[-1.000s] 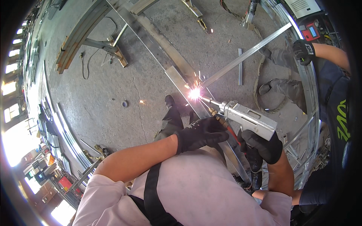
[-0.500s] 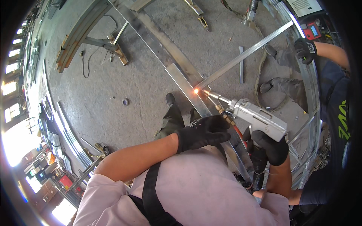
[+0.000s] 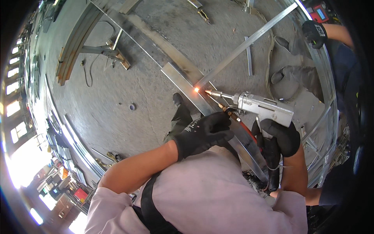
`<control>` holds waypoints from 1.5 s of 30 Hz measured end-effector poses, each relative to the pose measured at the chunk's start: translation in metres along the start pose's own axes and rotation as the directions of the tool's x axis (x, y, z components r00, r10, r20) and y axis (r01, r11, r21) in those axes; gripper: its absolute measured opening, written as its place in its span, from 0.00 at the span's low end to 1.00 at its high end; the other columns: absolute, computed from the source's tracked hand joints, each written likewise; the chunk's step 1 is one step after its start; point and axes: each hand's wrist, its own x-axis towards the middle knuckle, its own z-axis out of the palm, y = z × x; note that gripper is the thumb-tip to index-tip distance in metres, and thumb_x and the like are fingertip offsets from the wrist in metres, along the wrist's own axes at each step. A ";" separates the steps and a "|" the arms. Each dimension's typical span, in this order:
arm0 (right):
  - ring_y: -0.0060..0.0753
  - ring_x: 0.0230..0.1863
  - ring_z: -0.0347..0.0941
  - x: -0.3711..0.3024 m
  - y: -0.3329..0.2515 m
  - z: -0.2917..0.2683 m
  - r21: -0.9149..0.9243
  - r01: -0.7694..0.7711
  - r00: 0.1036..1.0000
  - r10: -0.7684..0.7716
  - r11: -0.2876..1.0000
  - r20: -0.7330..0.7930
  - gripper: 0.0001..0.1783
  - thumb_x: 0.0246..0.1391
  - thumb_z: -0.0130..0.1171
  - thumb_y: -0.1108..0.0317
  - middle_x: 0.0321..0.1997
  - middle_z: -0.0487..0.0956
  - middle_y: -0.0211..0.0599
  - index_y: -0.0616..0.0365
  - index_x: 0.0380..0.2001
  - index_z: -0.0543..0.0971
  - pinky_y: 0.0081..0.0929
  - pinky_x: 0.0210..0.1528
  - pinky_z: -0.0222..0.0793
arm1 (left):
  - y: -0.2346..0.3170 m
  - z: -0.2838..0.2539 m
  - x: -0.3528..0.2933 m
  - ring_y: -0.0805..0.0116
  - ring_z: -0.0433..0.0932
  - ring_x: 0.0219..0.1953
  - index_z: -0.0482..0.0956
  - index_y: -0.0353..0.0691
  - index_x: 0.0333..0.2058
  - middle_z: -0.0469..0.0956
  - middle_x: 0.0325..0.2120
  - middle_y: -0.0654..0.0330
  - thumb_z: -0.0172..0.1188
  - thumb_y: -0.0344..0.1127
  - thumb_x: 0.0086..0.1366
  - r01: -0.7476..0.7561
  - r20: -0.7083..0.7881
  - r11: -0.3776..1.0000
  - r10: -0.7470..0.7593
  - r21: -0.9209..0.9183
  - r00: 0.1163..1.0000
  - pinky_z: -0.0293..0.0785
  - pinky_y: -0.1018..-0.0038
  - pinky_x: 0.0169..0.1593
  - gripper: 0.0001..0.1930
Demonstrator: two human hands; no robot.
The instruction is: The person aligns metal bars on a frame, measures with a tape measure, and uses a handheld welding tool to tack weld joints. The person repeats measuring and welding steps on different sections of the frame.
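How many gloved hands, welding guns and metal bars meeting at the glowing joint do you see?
Black-gloved hands: 3 (left hand, right hand, co-worker's hand)
Silver handheld welding gun: 1
Long flat steel bars: 2
Total: 6

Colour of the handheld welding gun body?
Silver-grey metal welding gun body, gripped by the black-gloved right hand. Head view shows it best.

Grey concrete floor (image 3: 156,74) carries long flat steel strips (image 3: 183,80), a crossing square metal tube (image 3: 249,41), a black cable (image 3: 89,70).
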 end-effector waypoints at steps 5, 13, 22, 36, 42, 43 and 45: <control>0.34 0.23 0.80 0.012 0.004 -0.010 0.007 -0.031 0.996 0.031 0.999 0.087 0.22 0.58 0.62 0.61 0.31 0.84 0.44 0.68 0.49 0.81 0.30 0.26 0.75 | -0.001 -0.004 0.001 0.67 0.78 0.59 0.70 0.28 0.66 0.78 0.59 0.52 0.68 0.37 0.73 0.001 0.000 0.999 -0.001 0.054 1.000 0.76 0.68 0.64 0.30; 0.33 0.24 0.80 0.008 0.003 -0.010 0.018 -0.046 0.997 0.045 0.999 0.061 0.21 0.58 0.63 0.62 0.32 0.84 0.43 0.67 0.50 0.81 0.29 0.26 0.76 | -0.001 -0.006 -0.003 0.69 0.78 0.59 0.72 0.31 0.65 0.79 0.57 0.54 0.67 0.35 0.73 -0.056 -0.017 0.988 0.060 0.147 0.998 0.76 0.69 0.63 0.27; 0.31 0.27 0.82 -0.001 0.011 -0.007 -0.020 0.002 0.995 0.000 1.000 0.099 0.20 0.61 0.66 0.63 0.33 0.85 0.39 0.65 0.52 0.80 0.28 0.29 0.77 | 0.004 -0.004 -0.007 0.69 0.79 0.57 0.74 0.32 0.63 0.80 0.56 0.55 0.67 0.36 0.73 -0.054 -0.012 0.991 0.056 0.125 0.998 0.77 0.70 0.61 0.25; 0.28 0.30 0.81 -0.006 0.025 -0.001 -0.014 0.059 0.992 -0.057 0.998 0.111 0.19 0.63 0.67 0.65 0.34 0.83 0.37 0.65 0.52 0.79 0.27 0.33 0.77 | -0.006 0.001 -0.004 0.72 0.80 0.50 0.76 0.32 0.60 0.82 0.49 0.58 0.66 0.37 0.74 -0.079 -0.067 0.976 0.094 0.202 0.993 0.79 0.72 0.57 0.22; 0.26 0.31 0.80 -0.009 0.024 0.003 -0.018 0.075 0.991 -0.072 0.997 0.110 0.22 0.64 0.65 0.66 0.35 0.83 0.36 0.65 0.57 0.77 0.27 0.34 0.77 | -0.014 0.002 -0.004 0.76 0.80 0.47 0.76 0.33 0.60 0.82 0.47 0.62 0.65 0.37 0.75 -0.156 -0.084 0.972 0.172 0.173 0.982 0.80 0.73 0.54 0.20; 0.26 0.31 0.79 -0.010 0.023 0.003 -0.028 0.074 0.991 -0.071 0.997 0.109 0.23 0.64 0.65 0.66 0.35 0.83 0.36 0.65 0.58 0.77 0.28 0.34 0.77 | -0.015 0.002 -0.003 0.74 0.79 0.47 0.76 0.32 0.59 0.82 0.47 0.60 0.67 0.39 0.74 -0.126 -0.093 0.983 0.139 0.134 0.986 0.79 0.72 0.54 0.22; 0.25 0.31 0.79 -0.010 0.023 0.004 -0.035 0.076 0.991 -0.071 0.997 0.111 0.23 0.64 0.65 0.65 0.36 0.82 0.36 0.65 0.58 0.77 0.28 0.34 0.77 | -0.016 0.003 -0.003 0.71 0.79 0.47 0.77 0.29 0.58 0.83 0.47 0.56 0.70 0.43 0.71 -0.106 -0.105 0.989 0.117 0.101 0.988 0.78 0.71 0.55 0.26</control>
